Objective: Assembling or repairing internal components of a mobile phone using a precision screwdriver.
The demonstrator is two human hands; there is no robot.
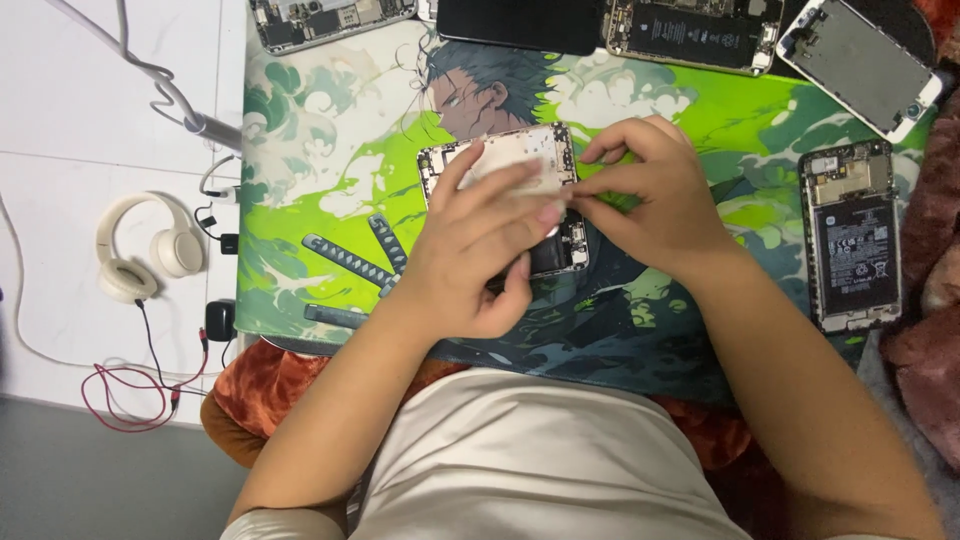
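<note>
An opened phone [505,155] with a pale inner frame lies on a green illustrated mat [330,140]. My left hand [470,250] lies flat over its lower half, fingers spread across the body. My right hand [655,195] pinches at the phone's right edge, its fingertips meeting those of the left hand near the middle. Whatever is between the fingertips is too small to make out. The lower part of the phone is hidden under my left hand.
Another opened phone [853,235] with a black battery lies at the mat's right edge. Several more phone bodies and a screen [865,60] line the top. Cream headphones [145,250], cables and a red wire [125,395] lie on the white floor at left.
</note>
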